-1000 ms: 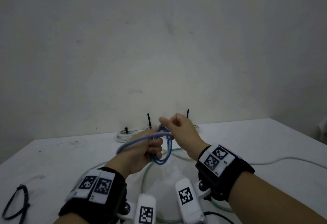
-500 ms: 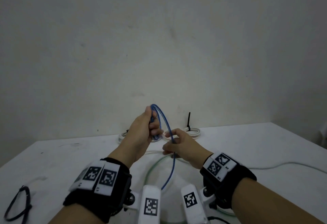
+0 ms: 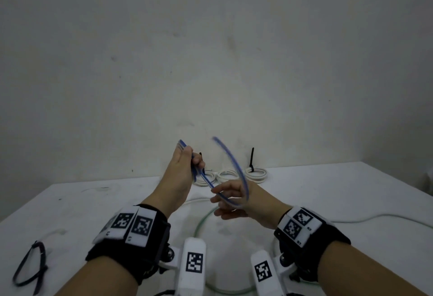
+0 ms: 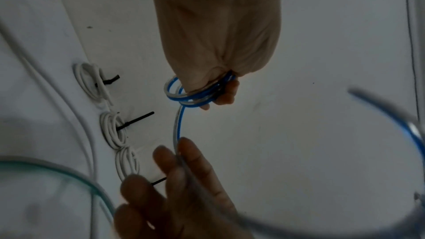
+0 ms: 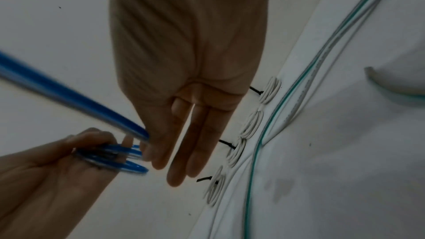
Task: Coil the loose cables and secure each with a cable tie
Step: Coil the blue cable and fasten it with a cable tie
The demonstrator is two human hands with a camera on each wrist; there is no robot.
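My left hand (image 3: 195, 163) is raised above the table and grips a small coil of blue cable (image 4: 197, 95) in its curled fingers. From the coil the cable runs down to my right hand (image 3: 219, 204), then swings up in a blurred arc (image 3: 234, 164) over it. The right hand's fingers (image 5: 179, 152) are straight, just below and right of the left hand. The cable lies along the fingers (image 4: 184, 154); no pinch shows. Three white coils (image 3: 256, 174) with black cable ties (image 3: 251, 158) lie by the wall.
A green-striped cable (image 3: 199, 223) loops on the white table (image 3: 351, 190) under my hands. A white cable (image 3: 375, 217) trails off to the right. A black looped cable (image 3: 30, 270) lies at the near left. The wall stands close behind the white coils.
The loose blue cable, which hung down from my right hand, now arcs up over it. My right hand has straightened its fingers. My left hand stays raised with the coil.
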